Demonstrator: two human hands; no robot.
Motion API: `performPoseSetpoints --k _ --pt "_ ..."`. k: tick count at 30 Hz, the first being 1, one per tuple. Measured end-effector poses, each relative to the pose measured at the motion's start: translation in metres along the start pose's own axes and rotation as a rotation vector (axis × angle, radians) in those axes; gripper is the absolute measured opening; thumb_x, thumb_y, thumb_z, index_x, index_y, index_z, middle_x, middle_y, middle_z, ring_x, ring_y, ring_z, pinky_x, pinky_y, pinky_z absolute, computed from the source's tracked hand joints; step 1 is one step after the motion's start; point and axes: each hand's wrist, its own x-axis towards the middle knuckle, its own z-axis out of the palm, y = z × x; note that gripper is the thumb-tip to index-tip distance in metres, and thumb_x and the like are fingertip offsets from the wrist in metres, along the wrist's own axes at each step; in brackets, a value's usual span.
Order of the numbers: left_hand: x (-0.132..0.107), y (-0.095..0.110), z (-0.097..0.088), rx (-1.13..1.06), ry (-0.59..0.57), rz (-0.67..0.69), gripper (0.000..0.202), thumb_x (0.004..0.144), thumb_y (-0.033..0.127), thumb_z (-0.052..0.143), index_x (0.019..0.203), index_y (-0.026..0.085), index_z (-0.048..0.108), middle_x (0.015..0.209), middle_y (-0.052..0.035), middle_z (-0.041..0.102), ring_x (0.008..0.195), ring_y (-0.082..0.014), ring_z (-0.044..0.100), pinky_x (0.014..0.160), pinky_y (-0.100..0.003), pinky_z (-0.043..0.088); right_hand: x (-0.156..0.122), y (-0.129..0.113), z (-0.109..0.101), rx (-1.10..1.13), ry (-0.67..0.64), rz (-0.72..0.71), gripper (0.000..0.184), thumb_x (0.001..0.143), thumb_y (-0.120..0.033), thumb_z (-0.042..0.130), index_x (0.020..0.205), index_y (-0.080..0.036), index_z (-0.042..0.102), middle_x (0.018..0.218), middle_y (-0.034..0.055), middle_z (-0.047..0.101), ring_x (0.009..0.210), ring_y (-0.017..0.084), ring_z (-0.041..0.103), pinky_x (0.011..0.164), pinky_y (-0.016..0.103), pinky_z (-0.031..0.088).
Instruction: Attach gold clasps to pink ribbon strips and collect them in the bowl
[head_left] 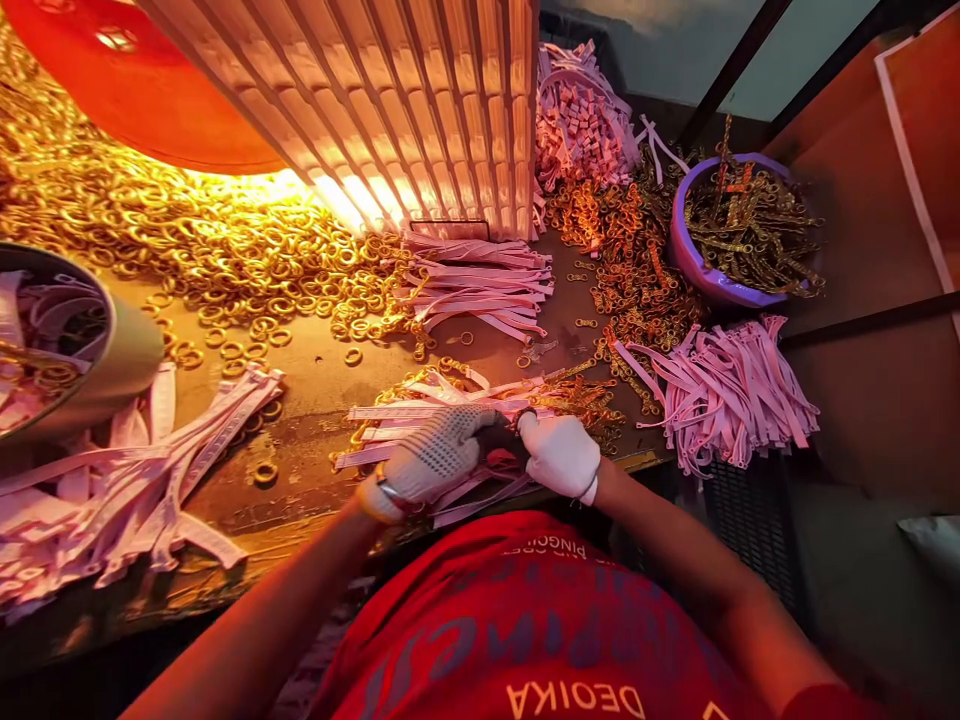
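Both my hands wear white knitted gloves and meet close together near the table's front edge. My left hand (439,455), with dotted grip on its glove, has its fingers curled closed. My right hand (562,455) pinches beside it. Something small and dark shows at its fingertips, too unclear to name. Just beyond the hands lies a pile of pink straps (397,412) mixed with gold links (592,400). Another pink strap hangs below the hands, partly hidden by them.
Gold rings (262,260) are heaped at the back left under a red lamp shade (165,90), beside a ribbed panel (450,120). A metal bucket (135,340) lies tipped at left. At right stand a purple basin (684,240) of chains and a bundle of pink straps (735,400).
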Motion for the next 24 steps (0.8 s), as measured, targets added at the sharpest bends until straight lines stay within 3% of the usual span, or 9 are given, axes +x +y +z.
performPoseSetpoints --k 3,6,9,11,13,17,20,24 --pt "-0.001 0.007 -0.039 0.394 -0.023 0.056 0.023 0.071 0.024 0.060 0.083 0.025 0.080 0.084 -0.0036 0.077 0.074 -0.0232 0.065 0.074 -0.031 0.052 -0.013 0.012 0.004 0.041 0.028 0.124 0.022 0.093 -0.020 0.047 0.111 -0.013 0.057 0.089 0.0115 0.073 0.084 0.025 0.071 0.067 0.029 0.045" --pt "-0.004 0.004 -0.076 0.617 0.066 -0.050 0.027 0.074 0.029 0.057 0.087 0.026 0.080 0.081 -0.0026 0.078 0.068 -0.0231 0.065 0.067 -0.031 0.052 -0.039 0.035 0.011 0.120 0.027 0.223 0.021 0.095 -0.025 0.051 0.110 -0.015 0.060 0.092 0.0096 0.072 0.086 0.023 0.068 0.072 0.028 0.044" --pt "0.001 -0.002 -0.089 0.704 0.142 -0.107 0.035 0.081 0.038 0.056 0.103 0.025 0.080 0.091 -0.0037 0.079 0.071 -0.0237 0.066 0.070 -0.032 0.053 -0.055 0.074 0.015 0.167 0.122 0.195 0.023 0.094 -0.033 0.057 0.109 -0.017 0.065 0.113 0.0126 0.068 0.106 0.025 0.061 0.087 0.031 0.042" --pt "0.017 -0.005 -0.081 0.722 0.149 -0.085 0.039 0.084 0.041 0.055 0.108 0.024 0.080 0.096 -0.0068 0.079 0.073 -0.0244 0.068 0.072 -0.033 0.053 -0.048 0.107 0.017 0.151 0.220 0.257 0.024 0.095 -0.032 0.055 0.110 -0.017 0.067 0.122 0.0141 0.065 0.114 0.026 0.056 0.094 0.034 0.039" --pt "0.043 -0.006 -0.064 0.743 0.111 -0.028 0.036 0.084 0.039 0.056 0.105 0.023 0.081 0.099 -0.0091 0.079 0.078 -0.0249 0.069 0.075 -0.032 0.053 -0.026 0.140 0.019 0.112 0.264 0.382 0.025 0.095 -0.026 0.050 0.110 -0.016 0.068 0.117 0.0142 0.065 0.112 0.027 0.054 0.093 0.035 0.037" --pt "0.107 -0.008 -0.024 0.915 -0.049 -0.029 0.028 0.082 0.031 0.057 0.095 0.024 0.081 0.094 -0.0099 0.078 0.080 -0.0243 0.069 0.075 -0.030 0.050 0.036 0.196 0.027 -0.008 0.216 0.503 0.023 0.085 -0.017 0.055 0.103 -0.015 0.069 0.114 0.0164 0.065 0.116 0.030 0.049 0.089 0.037 0.033" --pt "0.142 -0.015 -0.001 1.068 -0.170 -0.121 0.030 0.080 0.033 0.059 0.100 0.024 0.081 0.093 -0.0127 0.077 0.080 -0.0264 0.069 0.074 -0.032 0.050 0.065 0.223 0.037 -0.062 0.171 0.553 0.026 0.081 -0.013 0.058 0.105 -0.013 0.068 0.115 0.0188 0.065 0.116 0.031 0.048 0.089 0.039 0.030" --pt "0.158 -0.033 0.014 1.191 -0.361 -0.051 0.035 0.084 0.035 0.056 0.108 0.023 0.080 0.096 -0.0154 0.076 0.083 -0.0282 0.069 0.076 -0.035 0.051 0.078 0.240 0.054 -0.102 0.147 0.578 0.026 0.081 -0.010 0.058 0.105 -0.012 0.067 0.111 0.0199 0.067 0.113 0.031 0.050 0.088 0.041 0.029"
